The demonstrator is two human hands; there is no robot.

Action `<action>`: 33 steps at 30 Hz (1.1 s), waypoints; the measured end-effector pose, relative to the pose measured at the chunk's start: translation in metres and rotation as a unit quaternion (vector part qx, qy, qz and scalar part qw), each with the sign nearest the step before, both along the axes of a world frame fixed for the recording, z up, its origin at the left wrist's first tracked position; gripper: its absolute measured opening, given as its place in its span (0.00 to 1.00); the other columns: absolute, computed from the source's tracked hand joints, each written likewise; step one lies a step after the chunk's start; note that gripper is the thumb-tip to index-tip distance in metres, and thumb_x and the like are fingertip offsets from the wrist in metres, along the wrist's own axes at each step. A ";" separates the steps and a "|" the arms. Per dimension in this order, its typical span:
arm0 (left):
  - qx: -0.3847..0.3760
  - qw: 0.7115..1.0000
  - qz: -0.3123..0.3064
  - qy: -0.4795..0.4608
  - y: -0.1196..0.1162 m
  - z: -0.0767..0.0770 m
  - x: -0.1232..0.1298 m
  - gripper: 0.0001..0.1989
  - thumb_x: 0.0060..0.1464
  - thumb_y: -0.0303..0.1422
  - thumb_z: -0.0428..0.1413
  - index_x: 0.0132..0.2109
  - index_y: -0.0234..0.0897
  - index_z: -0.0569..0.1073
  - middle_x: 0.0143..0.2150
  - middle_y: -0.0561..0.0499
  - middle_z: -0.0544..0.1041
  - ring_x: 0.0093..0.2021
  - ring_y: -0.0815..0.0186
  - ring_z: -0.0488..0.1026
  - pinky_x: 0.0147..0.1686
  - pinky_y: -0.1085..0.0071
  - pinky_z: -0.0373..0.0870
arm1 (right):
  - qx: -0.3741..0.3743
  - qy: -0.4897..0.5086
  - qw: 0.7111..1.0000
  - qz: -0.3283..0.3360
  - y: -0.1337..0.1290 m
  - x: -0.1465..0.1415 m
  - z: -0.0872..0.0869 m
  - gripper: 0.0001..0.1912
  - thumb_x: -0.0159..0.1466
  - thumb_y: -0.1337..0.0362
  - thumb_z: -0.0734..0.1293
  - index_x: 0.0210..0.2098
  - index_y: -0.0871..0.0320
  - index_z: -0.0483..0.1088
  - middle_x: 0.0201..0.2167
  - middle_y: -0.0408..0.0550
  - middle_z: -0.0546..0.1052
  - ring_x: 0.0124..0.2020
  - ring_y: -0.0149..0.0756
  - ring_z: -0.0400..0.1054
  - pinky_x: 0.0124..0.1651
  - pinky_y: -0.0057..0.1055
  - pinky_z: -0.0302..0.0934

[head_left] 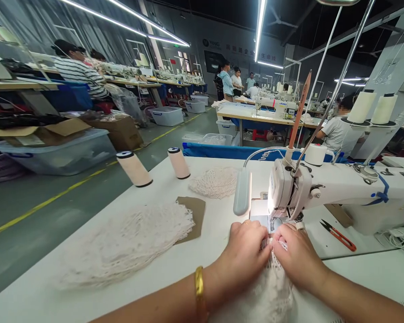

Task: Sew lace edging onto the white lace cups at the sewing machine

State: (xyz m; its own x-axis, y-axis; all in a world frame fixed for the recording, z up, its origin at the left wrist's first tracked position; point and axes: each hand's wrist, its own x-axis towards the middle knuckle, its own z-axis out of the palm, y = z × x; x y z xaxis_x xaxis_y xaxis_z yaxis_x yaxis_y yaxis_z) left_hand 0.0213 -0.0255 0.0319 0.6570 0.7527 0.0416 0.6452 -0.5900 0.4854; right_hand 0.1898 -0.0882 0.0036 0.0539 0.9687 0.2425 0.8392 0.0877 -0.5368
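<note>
Left hand (245, 244), right hand (294, 251): both grips pinching lace (276, 280) just before machine (340, 188). Lace probably light, soft, snag-prone; best held flat, by edges.

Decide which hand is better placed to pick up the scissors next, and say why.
Probably the right hand: the scissors lie on its side, nearer than to the left hand. Both hands are on the lace, so it would need to let go first.
</note>
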 end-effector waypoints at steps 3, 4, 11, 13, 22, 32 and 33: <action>0.140 0.990 -0.015 -0.013 0.003 -0.018 0.003 0.04 0.60 0.27 0.54 0.36 0.38 0.72 0.40 0.46 0.75 0.41 0.55 0.70 0.46 0.56 0.61 | 0.005 -0.027 1.000 -0.015 0.010 0.002 -0.007 0.09 0.66 0.70 0.64 0.29 0.53 0.63 0.28 0.44 0.74 0.31 0.39 0.67 0.35 0.32 0.53; 0.186 0.982 -0.031 -0.027 0.002 -0.022 0.002 0.05 0.59 0.25 0.54 0.37 0.38 0.73 0.40 0.46 0.76 0.41 0.56 0.70 0.46 0.57 0.60 | 0.003 -0.026 1.000 -0.016 0.011 0.003 -0.007 0.09 0.66 0.69 0.64 0.30 0.53 0.64 0.28 0.44 0.74 0.30 0.39 0.66 0.34 0.31 0.53; 0.303 0.937 -0.129 -0.120 -0.003 -0.039 -0.006 0.11 0.63 0.21 0.54 0.32 0.38 0.72 0.33 0.52 0.76 0.33 0.63 0.68 0.40 0.62 0.60 | 0.022 -0.041 0.999 0.019 0.000 0.015 -0.007 0.03 0.70 0.66 0.65 0.38 0.54 0.70 0.33 0.45 0.78 0.31 0.39 0.70 0.33 0.31 0.59; 0.297 0.938 -0.135 -0.120 -0.002 -0.040 -0.007 0.11 0.65 0.22 0.54 0.33 0.38 0.73 0.34 0.53 0.77 0.33 0.63 0.69 0.40 0.62 0.60 | 0.060 -0.058 0.995 0.060 -0.005 0.021 -0.008 0.05 0.72 0.66 0.63 0.43 0.54 0.71 0.37 0.48 0.79 0.36 0.42 0.72 0.36 0.33 0.62; 0.240 0.957 -0.139 -0.083 -0.002 -0.033 -0.011 0.09 0.67 0.26 0.53 0.39 0.38 0.77 0.40 0.49 0.80 0.39 0.59 0.74 0.44 0.58 0.65 | 0.111 -0.114 0.976 0.150 -0.007 0.024 -0.006 0.14 0.73 0.74 0.58 0.43 0.54 0.74 0.39 0.48 0.78 0.29 0.36 0.68 0.31 0.31 0.59; 0.203 0.968 -0.138 -0.059 0.001 -0.026 -0.011 0.07 0.62 0.25 0.60 0.46 0.37 0.76 0.46 0.46 0.81 0.43 0.53 0.75 0.45 0.52 0.73 | 0.153 -0.131 0.974 0.106 0.000 0.028 -0.011 0.13 0.71 0.71 0.60 0.43 0.53 0.76 0.44 0.51 0.80 0.40 0.43 0.73 0.39 0.35 0.65; 0.204 0.968 -0.136 -0.057 0.001 -0.026 -0.011 0.06 0.62 0.25 0.60 0.46 0.37 0.76 0.46 0.46 0.81 0.43 0.53 0.76 0.45 0.52 0.73 | 0.157 -0.132 0.973 0.107 0.001 0.028 -0.010 0.14 0.71 0.71 0.60 0.44 0.53 0.76 0.44 0.51 0.80 0.40 0.43 0.73 0.39 0.35 0.65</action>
State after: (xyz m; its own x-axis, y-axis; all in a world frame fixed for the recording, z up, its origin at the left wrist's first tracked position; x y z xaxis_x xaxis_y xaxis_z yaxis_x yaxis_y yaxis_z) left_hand 0.0105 -0.0248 0.0062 0.8025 0.4578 0.3826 0.3942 -0.8882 0.2359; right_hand 0.2178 -0.0871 -0.0069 -0.2451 0.8263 0.5071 0.8889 0.4003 -0.2227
